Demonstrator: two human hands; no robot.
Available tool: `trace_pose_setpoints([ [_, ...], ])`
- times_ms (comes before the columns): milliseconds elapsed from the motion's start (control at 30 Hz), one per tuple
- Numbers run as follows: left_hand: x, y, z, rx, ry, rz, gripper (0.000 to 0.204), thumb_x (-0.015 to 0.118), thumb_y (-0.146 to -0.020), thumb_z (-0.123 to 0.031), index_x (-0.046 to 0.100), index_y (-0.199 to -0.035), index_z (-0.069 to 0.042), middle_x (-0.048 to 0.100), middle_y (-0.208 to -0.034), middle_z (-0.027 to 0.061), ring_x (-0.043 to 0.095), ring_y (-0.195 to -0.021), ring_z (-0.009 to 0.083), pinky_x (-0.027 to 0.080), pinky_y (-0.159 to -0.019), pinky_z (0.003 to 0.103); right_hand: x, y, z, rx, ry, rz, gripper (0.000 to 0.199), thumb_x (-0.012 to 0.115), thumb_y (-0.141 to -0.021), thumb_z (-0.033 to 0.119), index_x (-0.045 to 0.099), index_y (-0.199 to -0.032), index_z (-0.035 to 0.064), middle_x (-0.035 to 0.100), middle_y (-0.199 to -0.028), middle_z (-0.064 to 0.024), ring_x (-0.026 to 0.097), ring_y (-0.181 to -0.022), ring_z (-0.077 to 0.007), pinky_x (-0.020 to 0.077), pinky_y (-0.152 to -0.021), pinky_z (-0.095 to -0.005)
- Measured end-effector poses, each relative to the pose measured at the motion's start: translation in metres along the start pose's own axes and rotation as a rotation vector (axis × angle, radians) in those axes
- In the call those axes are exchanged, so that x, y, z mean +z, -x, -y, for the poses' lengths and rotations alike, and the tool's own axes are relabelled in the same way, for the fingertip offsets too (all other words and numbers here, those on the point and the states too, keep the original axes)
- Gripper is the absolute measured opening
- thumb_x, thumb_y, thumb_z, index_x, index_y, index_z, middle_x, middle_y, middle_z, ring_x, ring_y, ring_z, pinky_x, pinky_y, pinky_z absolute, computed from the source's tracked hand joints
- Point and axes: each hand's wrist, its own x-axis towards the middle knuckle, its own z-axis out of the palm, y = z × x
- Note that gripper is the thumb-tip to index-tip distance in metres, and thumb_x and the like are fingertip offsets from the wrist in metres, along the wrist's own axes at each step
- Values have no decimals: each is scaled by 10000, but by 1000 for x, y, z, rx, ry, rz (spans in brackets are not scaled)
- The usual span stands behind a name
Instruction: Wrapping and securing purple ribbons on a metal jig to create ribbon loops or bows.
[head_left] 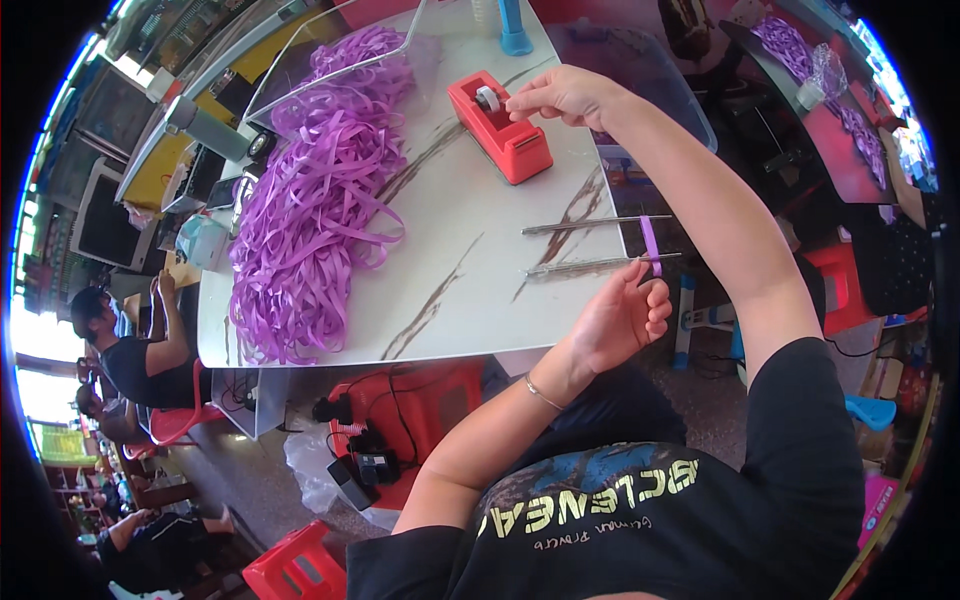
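A strip of purple ribbon (650, 240) spans two thin metal rods (580, 226) that jut past the table's right edge. Beside the nearer rod, my left hand (615, 320) has its fingers curled, with thumb and forefinger pinched at the ribbon's lower end. My right hand (570, 97) reaches over the red tape dispenser (505, 130), its fingertips pressed together close to the small tape roll (488, 98). Whatever lies between those fingertips is too small to make out. A large heap of purple ribbon (320, 200) covers the table's left part.
The white marbled table (440, 300) has a clear plastic bin frame (340, 60) at its far left and a blue object (514, 30) at the back. Red stools (420, 410) stand below. Other people (150, 350) sit at the left; a bottle (205, 130) lies beyond the heap.
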Motion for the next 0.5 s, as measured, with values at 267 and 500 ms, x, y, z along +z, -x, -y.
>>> trace_pose_setpoints([
  [267,-2,1,-1,-27,13,39,163,439,-902,-319,425,-861,-162,422,-721,-5,431,-666,117,375,-602,239,18,45,-36,-142,-14,66,186,650,-757,234,657,-846,71,629,-738,14,391,-598,-21,287,-484,-166],
  [500,0,1,-1,1,-1,15,145,429,-906,-302,466,-891,-163,414,-716,-6,422,-658,119,368,-600,237,37,43,-55,-165,-57,-124,236,650,-772,298,644,-816,66,632,-728,-2,454,-633,-44,348,-581,-198],
])
